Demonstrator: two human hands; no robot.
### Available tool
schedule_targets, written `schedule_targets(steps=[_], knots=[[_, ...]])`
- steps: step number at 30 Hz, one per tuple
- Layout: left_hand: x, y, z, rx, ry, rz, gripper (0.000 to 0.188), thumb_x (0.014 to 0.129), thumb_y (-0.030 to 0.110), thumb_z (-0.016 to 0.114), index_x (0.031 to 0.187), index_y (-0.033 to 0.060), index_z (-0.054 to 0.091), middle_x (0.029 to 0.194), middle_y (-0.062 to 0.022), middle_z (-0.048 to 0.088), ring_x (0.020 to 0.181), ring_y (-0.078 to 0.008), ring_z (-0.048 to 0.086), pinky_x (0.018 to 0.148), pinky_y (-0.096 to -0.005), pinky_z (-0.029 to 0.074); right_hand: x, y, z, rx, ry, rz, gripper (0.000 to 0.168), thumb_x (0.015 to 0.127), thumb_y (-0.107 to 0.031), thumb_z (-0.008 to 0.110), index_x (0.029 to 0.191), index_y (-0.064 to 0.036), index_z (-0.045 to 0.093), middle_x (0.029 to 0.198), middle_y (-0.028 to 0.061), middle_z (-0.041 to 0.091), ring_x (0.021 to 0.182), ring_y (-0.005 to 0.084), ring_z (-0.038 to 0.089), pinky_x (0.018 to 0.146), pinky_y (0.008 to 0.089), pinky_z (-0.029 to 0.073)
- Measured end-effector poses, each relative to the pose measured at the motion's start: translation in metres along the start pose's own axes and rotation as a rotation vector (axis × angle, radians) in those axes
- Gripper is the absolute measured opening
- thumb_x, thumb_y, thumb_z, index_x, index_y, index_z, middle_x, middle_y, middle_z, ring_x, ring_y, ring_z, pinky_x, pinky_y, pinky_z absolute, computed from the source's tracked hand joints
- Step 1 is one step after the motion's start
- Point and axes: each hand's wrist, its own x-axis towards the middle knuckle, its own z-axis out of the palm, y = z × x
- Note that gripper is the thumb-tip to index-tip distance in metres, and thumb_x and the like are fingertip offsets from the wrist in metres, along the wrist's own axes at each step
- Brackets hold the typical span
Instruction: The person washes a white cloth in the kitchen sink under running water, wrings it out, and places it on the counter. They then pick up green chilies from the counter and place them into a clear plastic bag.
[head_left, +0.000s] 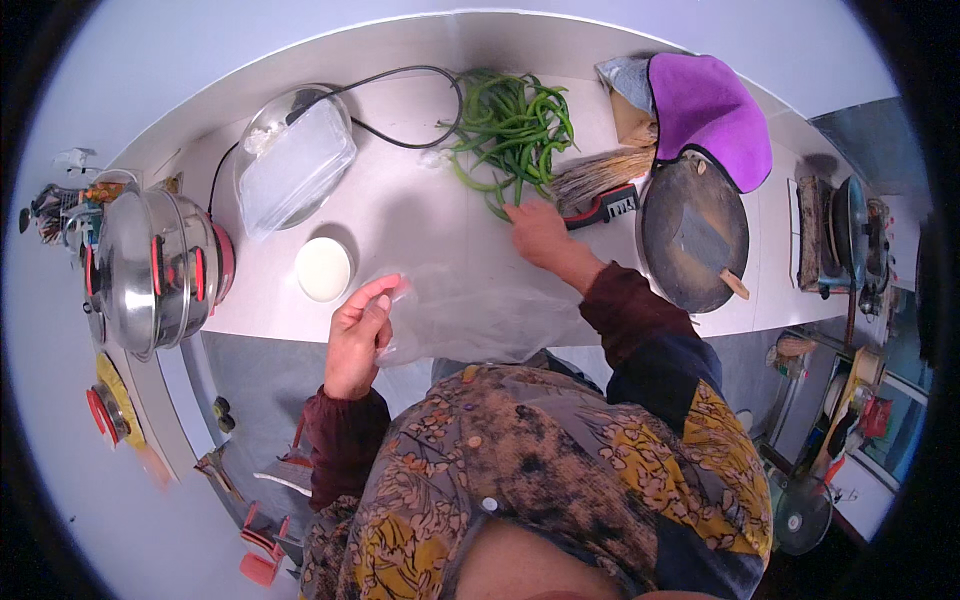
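Observation:
My left hand (355, 339) pinches the rim of a clear plastic bag (480, 315) between thumb and fingers. The bag spreads thin over the counter's front edge, in front of my body. At the lower edge of a pile of long green chili peppers (521, 124), my right hand (546, 238) has its fingers closed at the end of one pepper (495, 208). The back of that hand faces up and partly hides the fingertips. Beside it lies a black and red handheld knife sharpener (604, 208). A round white container (324, 270) stands near my left hand.
To the left are a steel steamer pot (150, 270) and a clear bowl with a translucent plastic box (300, 165) and a black cable (401, 144). A straw brush (600, 176), purple cloth (709, 112) and round board (660, 232) with a cleaver (703, 238) lie to the right.

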Motion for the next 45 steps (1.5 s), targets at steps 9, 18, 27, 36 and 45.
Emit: schedule_targets(steps=[9,18,27,36,45], knots=[[0.016,0.008,0.009,-0.085,-0.014,0.029,0.040,0.084,0.002,0.047,0.124,0.0013,0.048,0.092,0.0007,0.060,0.051,-0.0013,0.033,0.047,-0.0169,0.029,-0.036,-0.030,-0.171,1.057,-0.289,0.247,0.037,0.081,-0.007,0.048,0.118,-0.004,0.053,0.092,0.0110,0.060,0.074,0.0204,0.057,0.068,0.0306,0.046],[0.014,0.017,0.023,-0.132,-0.119,-0.022,0.050,0.080,-0.005,0.042,0.130,0.0007,0.042,0.118,-0.0022,0.050,0.066,-0.0024,0.046,0.058,-0.0169,0.038,-0.031,-0.108,-0.077,0.563,-0.640,-0.127,0.035,0.081,-0.006,0.045,0.115,-0.003,0.051,0.105,0.0184,0.057,0.096,0.0380,0.054,0.083,0.0441,0.043],[0.015,0.014,0.000,-0.255,-0.105,-0.008,0.052,0.079,-0.006,0.041,0.131,-0.0009,0.040,0.126,-0.0069,0.048,0.086,-0.0065,0.052,0.072,-0.0192,0.042,-0.047,-0.104,-0.001,0.475,-0.433,-0.224,0.047,0.079,-0.009,0.051,0.124,-0.001,0.039,0.116,0.0227,0.047,0.109,0.0390,0.047,0.089,0.0469,0.041],[0.016,0.020,-0.017,-0.303,0.071,0.019,0.052,0.079,-0.005,0.041,0.130,-0.0011,0.040,0.123,-0.0064,0.050,0.064,-0.0026,0.045,0.058,-0.0174,0.039,-0.034,-0.078,-0.078,0.450,-0.753,-0.116,0.050,0.081,-0.020,0.057,0.125,-0.004,0.039,0.121,0.0193,0.044,0.112,0.0356,0.044,0.092,0.0419,0.040],[0.032,0.013,-0.020,-0.292,0.030,-0.067,0.050,0.079,-0.005,0.041,0.129,-0.0009,0.042,0.122,-0.0048,0.051,0.059,-0.0025,0.043,0.052,-0.0164,0.036,-0.038,-0.023,-0.053,0.825,-0.263,0.057,0.026,0.085,-0.017,0.054,0.107,-0.005,0.057,0.094,0.0159,0.060,0.085,0.0295,0.058,0.077,0.0361,0.047]])
